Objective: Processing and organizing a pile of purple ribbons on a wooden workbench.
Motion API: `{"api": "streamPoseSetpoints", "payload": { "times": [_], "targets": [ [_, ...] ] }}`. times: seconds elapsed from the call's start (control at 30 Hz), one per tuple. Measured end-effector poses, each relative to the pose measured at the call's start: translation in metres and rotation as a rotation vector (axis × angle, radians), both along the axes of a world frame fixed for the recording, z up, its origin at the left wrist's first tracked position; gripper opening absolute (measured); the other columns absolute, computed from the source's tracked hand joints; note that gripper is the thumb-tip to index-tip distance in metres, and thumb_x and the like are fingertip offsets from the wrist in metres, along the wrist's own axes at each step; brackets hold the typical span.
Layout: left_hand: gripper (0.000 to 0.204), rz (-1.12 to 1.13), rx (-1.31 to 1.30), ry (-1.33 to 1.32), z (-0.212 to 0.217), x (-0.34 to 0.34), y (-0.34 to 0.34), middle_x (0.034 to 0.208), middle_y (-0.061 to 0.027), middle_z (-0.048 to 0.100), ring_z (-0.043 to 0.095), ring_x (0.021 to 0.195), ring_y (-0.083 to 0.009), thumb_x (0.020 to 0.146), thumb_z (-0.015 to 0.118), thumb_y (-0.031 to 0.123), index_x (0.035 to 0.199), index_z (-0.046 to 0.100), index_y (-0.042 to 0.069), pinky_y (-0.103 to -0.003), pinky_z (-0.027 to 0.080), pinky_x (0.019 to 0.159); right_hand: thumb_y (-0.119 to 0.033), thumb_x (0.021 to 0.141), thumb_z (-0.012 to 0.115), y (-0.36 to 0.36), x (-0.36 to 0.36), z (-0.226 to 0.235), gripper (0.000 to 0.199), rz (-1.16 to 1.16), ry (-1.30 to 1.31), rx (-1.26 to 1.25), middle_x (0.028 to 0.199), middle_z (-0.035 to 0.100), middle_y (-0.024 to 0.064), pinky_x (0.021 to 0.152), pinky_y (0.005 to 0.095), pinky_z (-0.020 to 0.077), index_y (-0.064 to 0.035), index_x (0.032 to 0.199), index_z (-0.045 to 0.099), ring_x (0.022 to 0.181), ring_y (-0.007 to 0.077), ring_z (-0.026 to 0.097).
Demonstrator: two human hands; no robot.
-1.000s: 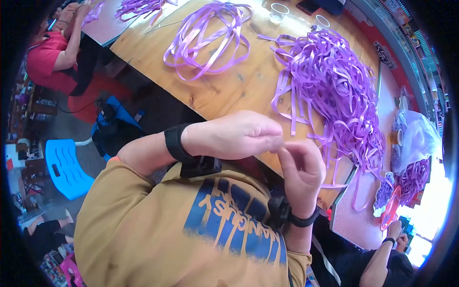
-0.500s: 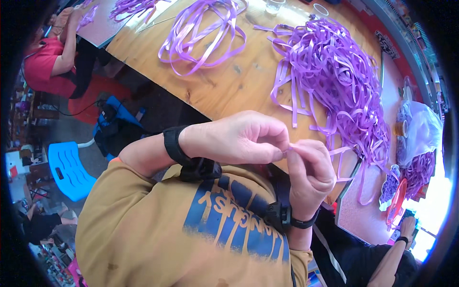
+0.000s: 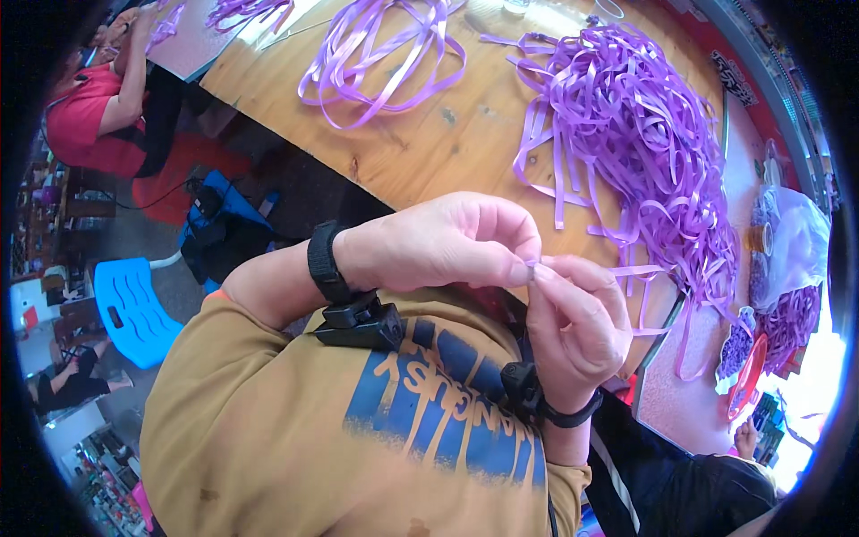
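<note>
Head view: left hand [image 3: 443, 242] and right hand [image 3: 573, 327] pinch purple ribbon [image 3: 534, 263] beside table edge [image 3: 376, 192].

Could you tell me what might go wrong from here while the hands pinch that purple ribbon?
1. The left hand and right hand pinch only a small bit of purple ribbon between fingertips, so it could slip out.
2. Strands trail from the hands toward the big ribbon pile; a tug might drag or tangle it.
3. Some strands hang over the wooden table's edge and could slide to the floor.
</note>
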State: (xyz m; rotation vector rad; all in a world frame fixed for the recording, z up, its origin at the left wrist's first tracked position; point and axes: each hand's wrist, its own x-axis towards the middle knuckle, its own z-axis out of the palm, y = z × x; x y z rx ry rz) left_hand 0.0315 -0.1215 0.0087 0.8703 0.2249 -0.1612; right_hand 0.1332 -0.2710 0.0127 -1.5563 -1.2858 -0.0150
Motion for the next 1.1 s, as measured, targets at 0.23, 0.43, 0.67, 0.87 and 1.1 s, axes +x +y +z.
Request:
{"api": "streamPoseSetpoints", "payload": {
  "times": [0.23, 0.43, 0.67, 0.87, 1.1],
  "targets": [
    [0.01, 0.239, 0.702, -0.478, -0.004, -0.004, -0.001, 0.087, -0.0048, 0.056, 0.052, 0.086, -0.0113, 0.078, 0.065, 0.001, 0.086, 0.06, 0.004, -0.024, 0.041, 0.073, 0.008, 0.063, 0.07, 0.003, -0.006, 0.007, 0.024, -0.081, 0.056, 0.022, 0.077, 0.06, 0.0082, 0.051, 0.0223, 0.0437, -0.0054, 0.082, 0.063, 0.06, 0.0144, 0.057],
    [0.008, 0.203, 0.407, -0.217, 0.004, -0.009, -0.002, 0.091, -0.0038, 0.059, 0.055, 0.086, -0.009, 0.086, 0.055, 0.004, 0.091, 0.06, 0.0, -0.023, 0.044, 0.077, 0.009, 0.064, 0.068, 0.006, -0.005, -0.003, 0.026, -0.085, 0.035, 0.056, 0.075, 0.059, 0.0053, 0.043, 0.0188, 0.0353, -0.0066, 0.084, 0.063, 0.052, 0.0071, 0.047],
    [0.013, 0.118, 0.26, -0.099, 0.006, -0.01, 0.001, 0.085, -0.0011, 0.061, 0.057, 0.079, -0.0065, 0.087, 0.056, 0.008, 0.095, 0.06, -0.001, -0.02, 0.047, 0.073, 0.012, 0.071, 0.062, 0.002, -0.012, 0.002, 0.019, -0.055, 0.149, -0.066, 0.082, 0.054, 0.0068, 0.055, 0.018, 0.0372, -0.0025, 0.083, 0.058, 0.068, 0.0105, 0.05],
    [0.009, 0.105, 0.296, -0.062, 0.004, -0.008, -0.001, 0.082, 0.0001, 0.06, 0.055, 0.077, -0.0046, 0.085, 0.058, 0.007, 0.089, 0.061, -0.001, -0.019, 0.045, 0.07, 0.012, 0.071, 0.061, 0.0, -0.009, 0.002, 0.019, -0.011, 0.168, -0.106, 0.082, 0.054, 0.0068, 0.059, 0.0184, 0.0379, -0.0016, 0.084, 0.058, 0.072, 0.0112, 0.05],
    [0.001, 0.244, 0.794, -0.224, 0.0, -0.002, -0.005, 0.072, -0.0027, 0.057, 0.054, 0.069, -0.0101, 0.076, 0.057, 0.002, 0.077, 0.057, 0.001, -0.025, 0.043, 0.063, 0.01, 0.071, 0.063, 0.001, -0.011, -0.002, 0.017, -0.131, 0.436, -0.133, 0.077, 0.053, 0.0054, 0.057, 0.0193, 0.037, -0.0009, 0.083, 0.058, 0.067, 0.0098, 0.049]
  ]
}}
